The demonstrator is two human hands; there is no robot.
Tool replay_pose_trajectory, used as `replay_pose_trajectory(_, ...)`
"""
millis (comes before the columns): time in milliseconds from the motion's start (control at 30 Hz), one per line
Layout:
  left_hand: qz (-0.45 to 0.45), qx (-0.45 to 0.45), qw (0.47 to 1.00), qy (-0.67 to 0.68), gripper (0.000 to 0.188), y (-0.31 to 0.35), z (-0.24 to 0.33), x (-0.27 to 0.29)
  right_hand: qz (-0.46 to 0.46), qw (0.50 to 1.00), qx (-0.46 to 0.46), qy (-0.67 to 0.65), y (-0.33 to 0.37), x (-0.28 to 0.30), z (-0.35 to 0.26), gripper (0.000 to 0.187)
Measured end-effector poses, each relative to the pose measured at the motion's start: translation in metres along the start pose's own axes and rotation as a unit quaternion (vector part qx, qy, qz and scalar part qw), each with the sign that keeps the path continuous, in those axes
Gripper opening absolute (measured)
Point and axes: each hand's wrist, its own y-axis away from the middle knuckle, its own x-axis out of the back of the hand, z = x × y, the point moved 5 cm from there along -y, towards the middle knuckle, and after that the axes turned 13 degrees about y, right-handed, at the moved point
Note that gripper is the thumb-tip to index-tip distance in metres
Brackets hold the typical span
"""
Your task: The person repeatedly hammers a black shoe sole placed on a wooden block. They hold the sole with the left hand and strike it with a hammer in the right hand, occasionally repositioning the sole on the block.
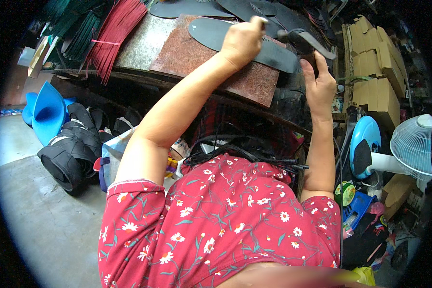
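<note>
A long dark grey shoe sole (207,32) lies on a worn reddish-brown board (177,53) at the bench's near edge. Over the middle of it my left hand (244,42) is closed in a fist around a short tool (259,20); only its pale end shows, so its kind is hidden. Beyond the sole's right end, my right hand (320,89) is raised with thumb and fingers round the dark handle of a hammer (319,47). The hammer's curved metal head stands above the fingers, apart from the sole.
More dark soles (192,8) lie along the back of the bench. Bundled red strips (115,33) and dark green strips (81,36) hang at left. Cardboard boxes (377,98) and a fan (413,144) stand at right. Black rolls (69,158) and blue sheets (48,113) sit on the floor at left.
</note>
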Motion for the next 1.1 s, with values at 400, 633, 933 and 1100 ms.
replay_pose_trajectory(400,-0.013,0.105,0.977,0.186,0.018,-0.002,-0.026,-0.001,0.125,0.984,0.028,-0.124,0.0,0.045,-0.011,0.035)
replay_pose_trajectory(633,-0.047,-0.071,0.996,0.021,0.018,0.001,0.006,-0.008,-0.015,0.999,0.001,-0.031,-0.003,0.007,-0.012,0.042)
replay_pose_trajectory(933,0.123,0.189,0.908,0.352,0.011,0.003,-0.046,0.011,-0.062,0.99,-0.057,0.117,0.008,-0.018,0.018,0.045)
replay_pose_trajectory(1100,0.051,0.169,0.951,0.253,0.015,0.004,-0.05,0.011,-0.063,0.99,-0.071,0.105,0.005,-0.018,0.019,0.045)
